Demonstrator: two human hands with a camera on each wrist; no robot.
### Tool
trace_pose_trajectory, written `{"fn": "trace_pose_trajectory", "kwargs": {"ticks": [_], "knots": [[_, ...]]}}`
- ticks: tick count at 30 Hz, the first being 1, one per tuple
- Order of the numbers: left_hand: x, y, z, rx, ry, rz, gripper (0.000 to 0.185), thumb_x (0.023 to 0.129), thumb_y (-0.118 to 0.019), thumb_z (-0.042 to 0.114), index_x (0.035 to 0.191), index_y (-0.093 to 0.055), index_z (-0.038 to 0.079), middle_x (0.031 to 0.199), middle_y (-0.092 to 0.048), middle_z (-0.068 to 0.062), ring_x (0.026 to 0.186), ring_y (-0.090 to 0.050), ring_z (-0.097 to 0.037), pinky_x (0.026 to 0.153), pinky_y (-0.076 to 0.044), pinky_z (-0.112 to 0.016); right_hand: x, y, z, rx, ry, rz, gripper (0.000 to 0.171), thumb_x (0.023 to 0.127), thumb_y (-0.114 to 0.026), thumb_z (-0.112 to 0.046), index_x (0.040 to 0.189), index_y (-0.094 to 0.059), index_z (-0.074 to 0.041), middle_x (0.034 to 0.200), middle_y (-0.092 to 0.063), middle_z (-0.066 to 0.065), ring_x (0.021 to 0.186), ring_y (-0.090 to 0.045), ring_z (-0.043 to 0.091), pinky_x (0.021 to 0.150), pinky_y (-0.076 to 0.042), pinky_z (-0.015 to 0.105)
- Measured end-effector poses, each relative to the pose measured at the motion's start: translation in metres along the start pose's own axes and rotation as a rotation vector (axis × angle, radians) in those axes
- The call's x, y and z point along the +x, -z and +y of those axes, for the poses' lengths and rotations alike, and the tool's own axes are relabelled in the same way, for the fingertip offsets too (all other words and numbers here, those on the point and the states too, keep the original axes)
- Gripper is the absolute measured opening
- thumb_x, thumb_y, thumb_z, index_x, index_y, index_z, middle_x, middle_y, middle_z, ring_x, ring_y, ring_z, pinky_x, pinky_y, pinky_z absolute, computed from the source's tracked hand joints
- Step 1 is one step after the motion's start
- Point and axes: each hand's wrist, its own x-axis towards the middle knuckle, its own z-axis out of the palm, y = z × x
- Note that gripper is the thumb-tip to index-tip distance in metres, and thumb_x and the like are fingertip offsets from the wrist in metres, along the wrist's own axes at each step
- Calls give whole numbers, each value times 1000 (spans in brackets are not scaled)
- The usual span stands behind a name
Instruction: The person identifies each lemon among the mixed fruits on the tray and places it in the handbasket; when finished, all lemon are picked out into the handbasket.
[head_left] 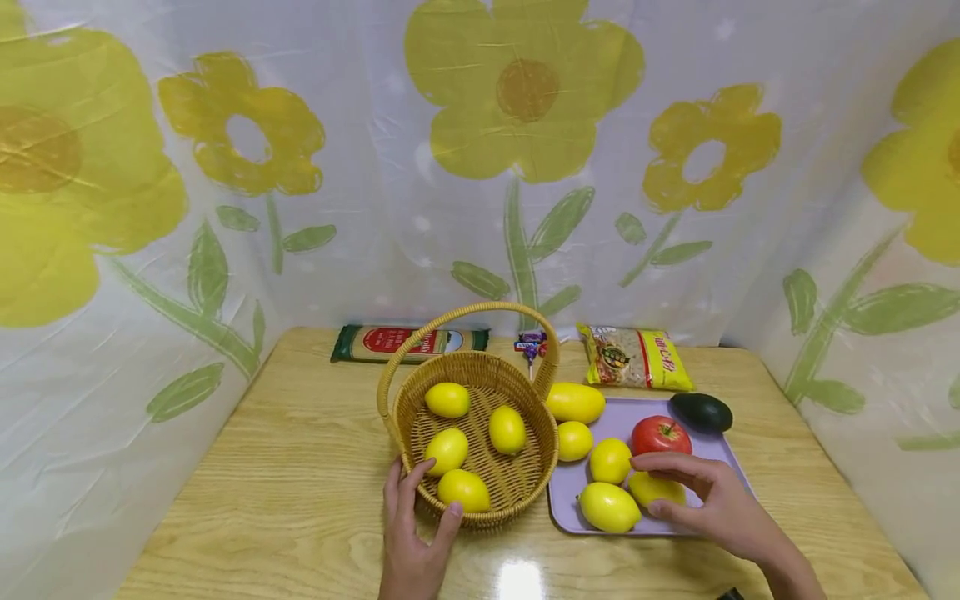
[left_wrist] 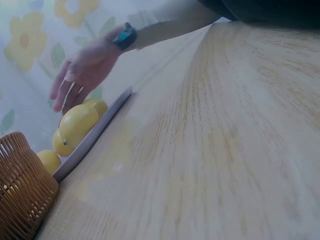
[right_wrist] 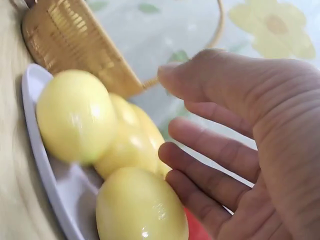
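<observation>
Head view first: my left hand (head_left: 412,533) rests against the near rim of the wicker basket (head_left: 480,442), fingers straight and lying up the woven wall, thumb spread along the rim toward the middle; nothing is pinched. Four lemons lie inside the basket, the nearest one (head_left: 463,489) just beyond my thumb. The arched handle (head_left: 465,321) spans the basket from left to right, leaving the mouth open from my side.

My right hand (head_left: 705,496) hovers over the near right part of the lilac tray (head_left: 562,500), fingers loosely spread and relaxed above a lemon (head_left: 656,487) that sits partly under them. From the right wrist view my fingers (right_wrist: 210,165) are open and curved over that lemon (right_wrist: 140,207) with a gap showing between them and its skin; I cannot tell whether any fingertip touches it. Another lemon (head_left: 609,507) lies just to its left at the tray's near edge, two more stand behind, and a red apple (head_left: 660,435) sits just beyond my fingertips. A long yellow fruit (head_left: 575,402) lies at the tray's far left corner, touching the basket side, and an avocado (head_left: 701,412) at the far right corner.

Basket and tray stand edge to edge, with almost no gap. Bare wooden table (head_left: 285,500) stretches wide to the left of the basket and in a strip along the near edge. At the back against the flowered cloth lie a long green packet (head_left: 408,342) and a yellow snack bag (head_left: 633,357).
</observation>
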Motion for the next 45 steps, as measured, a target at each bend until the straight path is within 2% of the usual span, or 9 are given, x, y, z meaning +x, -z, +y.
{"fn": "trace_pose_trajectory", "kwargs": {"ticks": [5,8,13,19,23,27,33,38,45], "knots": [[1,0,0,-8,-10,2,56,103,-76,32,155,-54,27,177,-18,-23,160,-23,-58,117,-25,-88,-19,7,6,-74,-52,111,43,96,-84,-6,137,-74,-6,134,-77,14,125,-66,-1,106,-48,9],[1,-1,-1,-17,-12,-3,56,104,-76,32,155,-54,28,178,-18,-22,161,-23,-56,118,-25,-87,-28,9,12,-115,-48,182,43,93,-86,-3,134,-74,-5,132,-77,14,125,-64,-7,105,-47,7],[0,-1,-1,-17,-6,-11,55,104,-76,33,154,-54,30,178,-18,-22,161,-23,-56,117,-25,-88,-40,11,23,-221,-116,287,44,90,-90,-6,132,-76,-8,129,-79,8,117,-65,-12,97,-51,5],[1,-1,-2,-4,-13,-13,55,104,-75,33,155,-53,30,178,-17,-24,160,-24,-57,117,-26,-88,-50,8,36,-197,-233,269,49,88,-91,-5,134,-75,-5,130,-77,10,111,-65,-12,90,-57,9],[1,0,-2,-4,-11,-14,55,104,-75,33,154,-53,30,178,-17,-24,160,-23,-58,117,-26,-88,-49,5,39,-180,-300,250,53,89,-92,-11,137,-73,-5,133,-74,14,108,-67,-9,90,-57,12],[2,0,-2,-7,-12,-15,55,104,-75,34,154,-53,30,178,-16,-23,161,-23,-56,117,-26,-87,-48,5,37,-173,-308,266,52,89,-92,-13,136,-73,-6,129,-75,5,105,-68,-5,89,-58,13],[1,-1,-3,-10,-17,-6,55,104,-75,33,155,-53,29,178,-17,-23,160,-23,-57,117,-26,-88,-44,12,17,6,-170,186,47,96,-82,0,141,-67,4,127,-74,-16,106,-74,5,89,-62,19],[0,0,-3,-5,-12,-7,55,104,-74,34,155,-53,30,178,-16,-23,160,-23,-57,117,-26,-88,-19,13,-9,108,-30,31,45,99,-75,7,142,-65,3,137,-75,-5,117,-75,9,96,-62,22],[-1,1,-1,2,-11,-13,54,105,-74,34,155,-52,30,178,-16,-25,160,-23,-59,116,-27,-89,35,-8,-37,127,121,-125,47,99,-77,3,144,-68,-6,140,-72,10,126,-72,12,106,-58,23]]}}
